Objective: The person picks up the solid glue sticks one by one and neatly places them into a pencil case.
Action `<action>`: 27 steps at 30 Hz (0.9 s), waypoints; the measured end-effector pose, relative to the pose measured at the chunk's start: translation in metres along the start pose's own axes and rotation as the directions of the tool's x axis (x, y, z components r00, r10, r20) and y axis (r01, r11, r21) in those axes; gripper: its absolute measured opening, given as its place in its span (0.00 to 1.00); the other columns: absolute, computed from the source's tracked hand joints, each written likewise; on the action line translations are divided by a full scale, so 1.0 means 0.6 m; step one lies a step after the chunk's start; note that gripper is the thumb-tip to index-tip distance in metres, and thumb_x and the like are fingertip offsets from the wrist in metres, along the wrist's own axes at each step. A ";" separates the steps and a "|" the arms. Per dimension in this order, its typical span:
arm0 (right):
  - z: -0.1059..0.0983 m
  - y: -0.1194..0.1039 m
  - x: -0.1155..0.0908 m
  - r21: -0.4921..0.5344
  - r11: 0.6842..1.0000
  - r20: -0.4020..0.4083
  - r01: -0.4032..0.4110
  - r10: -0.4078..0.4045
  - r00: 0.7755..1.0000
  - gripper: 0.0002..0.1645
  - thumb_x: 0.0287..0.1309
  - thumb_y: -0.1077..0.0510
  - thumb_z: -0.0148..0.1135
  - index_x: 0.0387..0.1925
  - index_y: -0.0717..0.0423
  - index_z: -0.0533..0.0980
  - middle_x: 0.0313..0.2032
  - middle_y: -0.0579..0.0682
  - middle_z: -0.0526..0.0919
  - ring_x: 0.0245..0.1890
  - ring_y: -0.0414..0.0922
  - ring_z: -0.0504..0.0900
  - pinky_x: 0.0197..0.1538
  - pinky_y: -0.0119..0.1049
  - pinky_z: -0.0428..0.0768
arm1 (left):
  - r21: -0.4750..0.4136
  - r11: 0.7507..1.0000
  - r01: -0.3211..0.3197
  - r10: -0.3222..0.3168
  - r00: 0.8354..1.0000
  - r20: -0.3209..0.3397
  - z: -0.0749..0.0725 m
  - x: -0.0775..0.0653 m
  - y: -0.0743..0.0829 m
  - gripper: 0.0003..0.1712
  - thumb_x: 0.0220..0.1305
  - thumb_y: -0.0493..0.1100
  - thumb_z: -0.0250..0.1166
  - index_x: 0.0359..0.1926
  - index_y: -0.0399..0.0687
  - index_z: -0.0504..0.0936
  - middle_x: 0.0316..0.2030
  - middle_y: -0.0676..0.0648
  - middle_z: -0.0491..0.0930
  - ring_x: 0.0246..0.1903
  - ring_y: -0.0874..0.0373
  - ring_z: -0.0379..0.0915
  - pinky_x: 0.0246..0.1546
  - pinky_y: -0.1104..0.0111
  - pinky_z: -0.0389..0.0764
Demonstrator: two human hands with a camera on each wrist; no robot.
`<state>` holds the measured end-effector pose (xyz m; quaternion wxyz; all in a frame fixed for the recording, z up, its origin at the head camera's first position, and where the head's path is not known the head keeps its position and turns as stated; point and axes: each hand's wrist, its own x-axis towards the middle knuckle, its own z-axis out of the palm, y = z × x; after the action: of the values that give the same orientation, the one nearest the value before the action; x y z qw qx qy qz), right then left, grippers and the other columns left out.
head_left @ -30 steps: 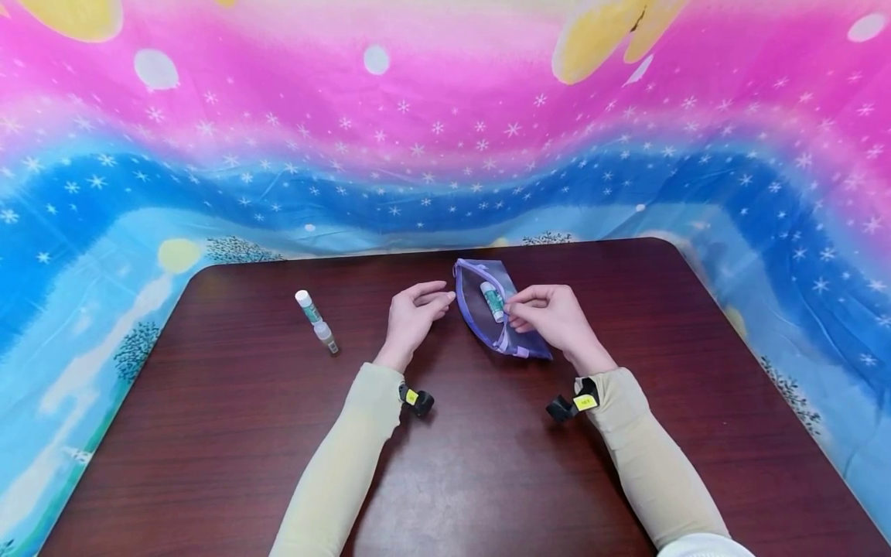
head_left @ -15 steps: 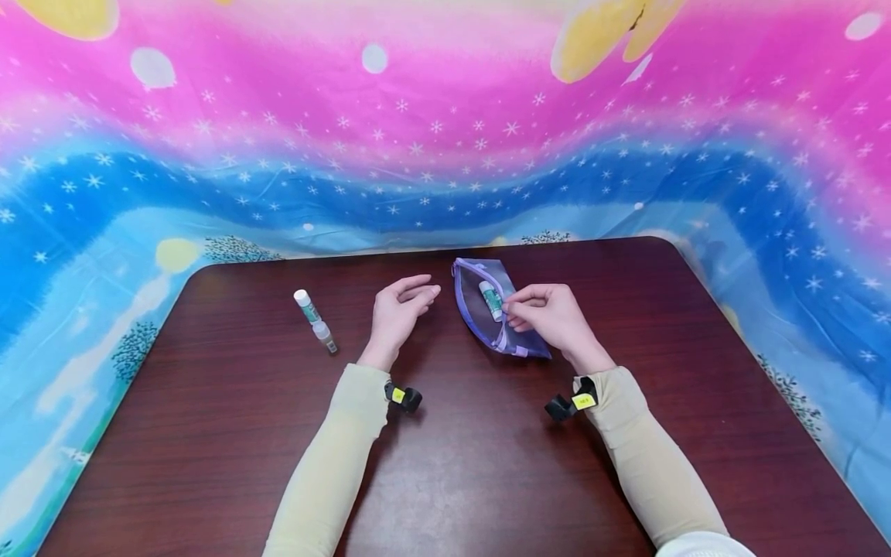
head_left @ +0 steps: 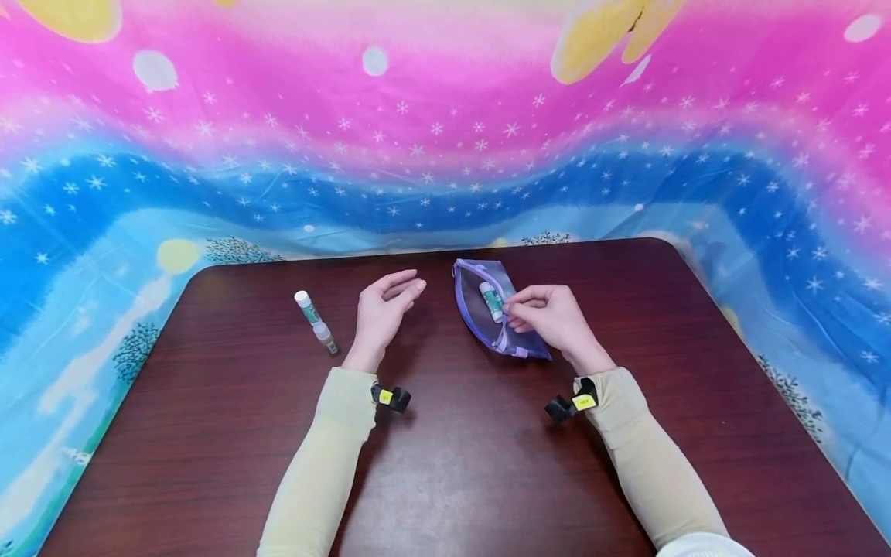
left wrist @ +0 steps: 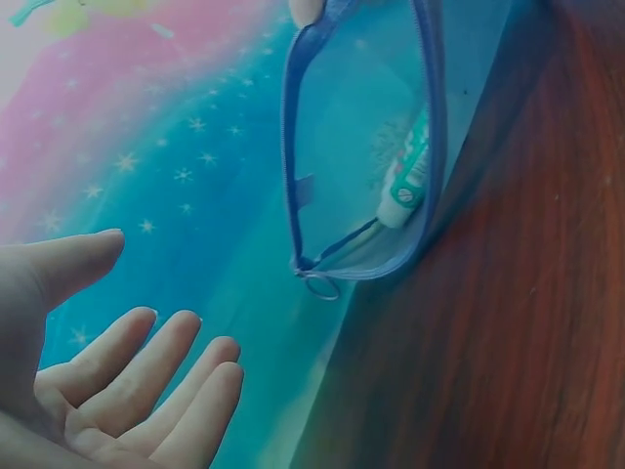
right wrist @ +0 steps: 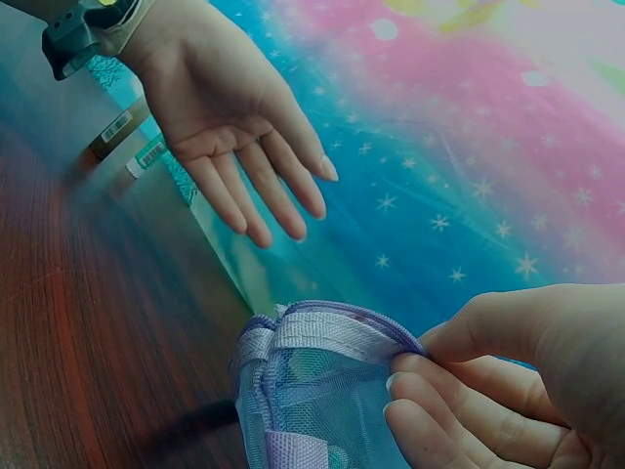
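Observation:
A see-through mesh pouch with a purple zip [head_left: 468, 309] lies gaping near the back middle of the table. Inside it is a white and green glue stick [head_left: 490, 301], also visible through the opening in the left wrist view. My right hand [head_left: 554, 316] pinches the pouch's near-right zip edge between thumb and fingers, as the right wrist view shows. To the left of the pouch, my left hand [head_left: 384, 315] hovers with relaxed fingers and holds nothing. Further left lie a second white and green glue stick [head_left: 308, 307] and a small bottle with a clear cap [head_left: 324, 337], end to end.
The dark wood-grain table [head_left: 445, 464] reaches back to a bright printed cloth [head_left: 418, 139] that hangs around its far and side edges. Black wrist cameras sit on both sleeves.
My left hand has moved left, away from the pouch's edge and toward the glue stick and bottle. The right hand and the pouch have stayed in place.

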<state>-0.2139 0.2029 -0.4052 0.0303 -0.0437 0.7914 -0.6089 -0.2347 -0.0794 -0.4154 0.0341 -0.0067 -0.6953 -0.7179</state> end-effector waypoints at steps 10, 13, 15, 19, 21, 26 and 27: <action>0.000 -0.005 -0.002 0.010 1.000 0.004 -0.003 0.003 1.000 0.10 0.62 0.64 0.70 0.41 0.70 0.85 0.32 0.62 0.88 0.28 0.48 0.87 0.36 0.42 0.88 | 0.016 0.999 -0.043 0.043 0.999 -0.011 -0.021 -0.009 0.022 0.22 0.66 0.45 0.73 0.58 0.45 0.84 0.50 0.45 0.86 0.50 0.55 0.83 0.53 0.64 0.81; 0.000 -0.007 -0.003 0.014 1.000 0.006 -0.001 0.001 1.000 0.10 0.62 0.64 0.70 0.41 0.70 0.85 0.33 0.62 0.88 0.27 0.47 0.87 0.35 0.41 0.88 | 0.020 0.999 -0.044 0.045 0.999 -0.022 -0.029 -0.011 0.029 0.22 0.65 0.46 0.73 0.59 0.46 0.84 0.51 0.46 0.86 0.51 0.56 0.83 0.54 0.65 0.81; 0.000 -0.007 -0.003 0.015 1.000 0.005 0.000 0.000 1.000 0.10 0.62 0.64 0.70 0.41 0.70 0.85 0.32 0.62 0.87 0.27 0.47 0.87 0.35 0.41 0.88 | 0.021 0.999 -0.049 0.049 0.999 -0.023 -0.034 -0.013 0.034 0.23 0.65 0.47 0.73 0.59 0.46 0.84 0.51 0.46 0.85 0.51 0.56 0.83 0.54 0.65 0.81; 0.000 -0.007 -0.003 0.017 1.000 0.004 0.000 0.000 1.000 0.10 0.62 0.65 0.69 0.41 0.70 0.85 0.32 0.62 0.87 0.27 0.47 0.87 0.35 0.41 0.88 | 0.030 0.998 -0.055 0.056 0.998 -0.021 -0.043 -0.016 0.042 0.24 0.65 0.48 0.73 0.60 0.47 0.84 0.52 0.47 0.85 0.52 0.56 0.82 0.55 0.65 0.80; 0.000 -0.007 -0.003 0.018 1.000 0.003 0.001 -0.001 1.000 0.10 0.62 0.65 0.69 0.41 0.70 0.85 0.32 0.62 0.87 0.27 0.47 0.87 0.35 0.40 0.88 | 0.033 0.998 -0.062 0.063 0.998 -0.018 -0.048 -0.018 0.046 0.24 0.66 0.48 0.73 0.60 0.47 0.84 0.52 0.47 0.85 0.52 0.56 0.82 0.55 0.65 0.80; -0.001 -0.005 -0.002 0.011 1.000 0.002 0.003 -0.003 1.000 0.10 0.63 0.65 0.69 0.41 0.70 0.85 0.32 0.61 0.88 0.27 0.47 0.87 0.35 0.41 0.88 | 0.058 0.995 -0.075 0.077 0.997 -0.023 -0.057 -0.024 0.058 0.25 0.66 0.48 0.72 0.61 0.47 0.83 0.52 0.47 0.85 0.53 0.56 0.81 0.55 0.65 0.80; -0.001 -0.005 -0.002 0.009 1.000 0.002 0.004 -0.004 1.000 0.10 0.63 0.65 0.69 0.41 0.70 0.85 0.32 0.61 0.88 0.27 0.48 0.87 0.35 0.41 0.88 | 0.058 0.995 -0.079 0.080 0.996 -0.027 -0.059 -0.025 0.061 0.25 0.66 0.48 0.72 0.62 0.46 0.83 0.53 0.46 0.85 0.53 0.56 0.81 0.55 0.65 0.80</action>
<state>-0.2125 0.2029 -0.4021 0.0301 -0.0459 0.7886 -0.6124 -0.2162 -0.1151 -0.3811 0.0728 -0.0230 -0.7141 -0.6959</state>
